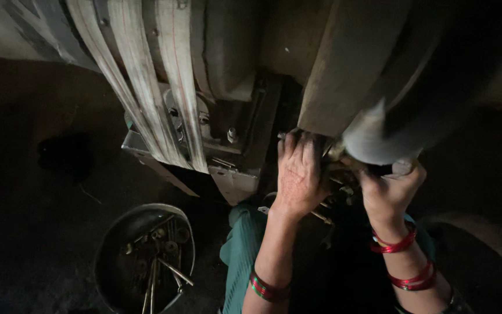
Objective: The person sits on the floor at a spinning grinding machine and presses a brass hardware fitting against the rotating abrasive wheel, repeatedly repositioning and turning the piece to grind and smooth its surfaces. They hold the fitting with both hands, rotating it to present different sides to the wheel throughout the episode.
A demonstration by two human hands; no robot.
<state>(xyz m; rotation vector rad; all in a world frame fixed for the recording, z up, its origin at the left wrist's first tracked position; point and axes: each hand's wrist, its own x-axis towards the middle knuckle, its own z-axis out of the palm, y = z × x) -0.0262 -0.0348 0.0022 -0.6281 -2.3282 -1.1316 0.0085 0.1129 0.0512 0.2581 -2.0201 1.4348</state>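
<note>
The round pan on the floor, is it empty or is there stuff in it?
Not empty. The round pan holds a loose pile of metal bolts and small round pieces, spread over its bottom, well below its rim.

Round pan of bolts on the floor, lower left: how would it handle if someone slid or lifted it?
The pan looks like dark metal and holds many long bolts, so it is probably heavy for its size. The bolts lie loose and crossed, so they would likely shift and rattle if it is pushed. Its walls look shallow, so tilting may spill them.
</note>
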